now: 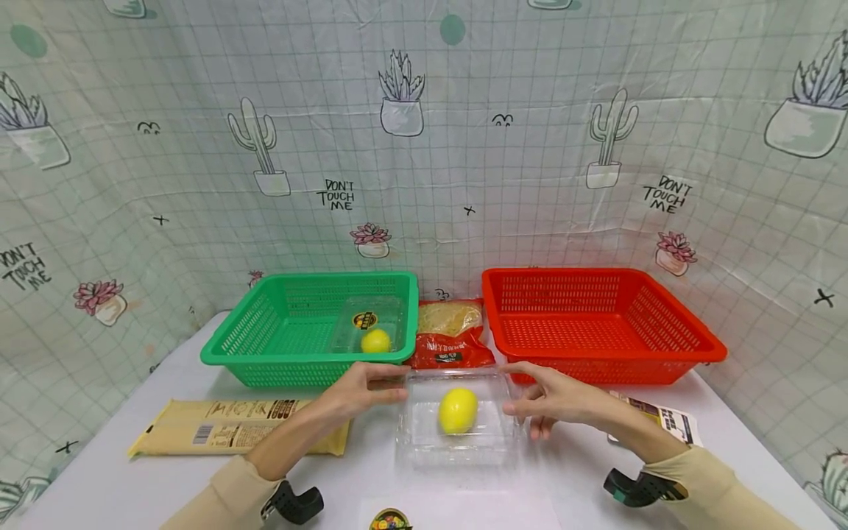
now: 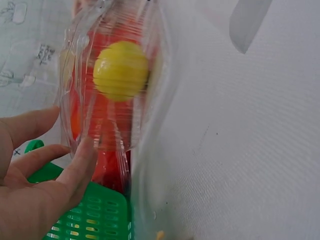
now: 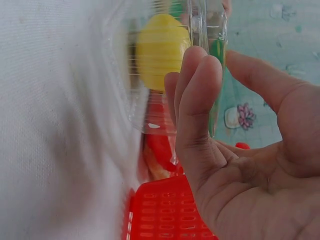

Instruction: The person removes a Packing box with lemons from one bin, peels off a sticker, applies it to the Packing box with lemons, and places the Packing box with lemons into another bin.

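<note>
A clear plastic box [image 1: 490, 449] with a yellow lemon [image 1: 458, 411] inside stands before me at the middle of the table. At its left side is my left hand [image 1: 361, 389], thumb and fingers spread, fingertips at the rim. My right hand [image 1: 553, 397] is at the opposite side, its upper fingers reaching the rim and the others bent lower by the wall. In the left wrist view the lemon [image 2: 121, 71] shows through the ribbed plastic, beside the left fingers [image 2: 82, 160]. From the right wrist, the fingertips [image 3: 200, 82] partly cover the box wall.
The green basket [image 1: 298, 358] at back left holds another clear box and a lemon [image 1: 375, 341]. A red basket [image 1: 596, 355] stands at back right, a red food bag [image 1: 450, 346] between them. A tan packet [image 1: 218, 434] lies left. One printed pack [image 1: 676, 421] is partly behind my right forearm.
</note>
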{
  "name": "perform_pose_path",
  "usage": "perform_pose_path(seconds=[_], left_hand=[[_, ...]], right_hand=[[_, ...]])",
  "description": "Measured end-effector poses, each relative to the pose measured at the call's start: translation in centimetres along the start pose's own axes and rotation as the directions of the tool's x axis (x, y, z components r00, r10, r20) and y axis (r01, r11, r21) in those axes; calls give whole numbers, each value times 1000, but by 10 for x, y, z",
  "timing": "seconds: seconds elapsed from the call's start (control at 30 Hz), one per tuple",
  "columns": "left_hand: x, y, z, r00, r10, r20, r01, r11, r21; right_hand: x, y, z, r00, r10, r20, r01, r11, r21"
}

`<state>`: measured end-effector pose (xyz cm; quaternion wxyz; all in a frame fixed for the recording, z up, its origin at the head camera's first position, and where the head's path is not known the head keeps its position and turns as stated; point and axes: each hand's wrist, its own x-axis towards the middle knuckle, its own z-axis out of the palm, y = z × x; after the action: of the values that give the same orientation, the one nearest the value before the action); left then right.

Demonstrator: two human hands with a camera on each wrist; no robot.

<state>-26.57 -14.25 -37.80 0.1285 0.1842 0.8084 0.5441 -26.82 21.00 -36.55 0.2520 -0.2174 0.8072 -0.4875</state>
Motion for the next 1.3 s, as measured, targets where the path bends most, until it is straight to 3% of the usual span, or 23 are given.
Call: perform_pose_path(seconds=[0.27, 0.43, 0.57, 0.87, 1.1, 1.3], left_hand=[[1, 0, 3, 1000, 2, -18, -2, 1000, -13], [-8, 1, 2, 999, -44, -19, 44, 999, 6], [-20, 1, -1, 999, -43, 0, 43, 999, 16], [-44, -1, -3, 988, 85, 126, -100, 987, 123], [-57, -3, -2, 960, 44, 275, -84, 987, 134], [-63, 0, 5, 935, 42, 353, -136, 960, 244]], right_hand=[[-2, -1, -2, 1000, -26, -2, 26, 999, -33], [-7, -8, -2, 999, -26, -38, 19, 984, -176], [-15, -19, -2, 996, -61, -66, 40, 958, -283], [-24, -47, 20, 986, -169, 8, 162, 930, -330], [-24, -69, 60, 964, -219, 151, 257, 914, -313], [-13, -71, 90, 954, -193, 229, 263, 906, -332]])
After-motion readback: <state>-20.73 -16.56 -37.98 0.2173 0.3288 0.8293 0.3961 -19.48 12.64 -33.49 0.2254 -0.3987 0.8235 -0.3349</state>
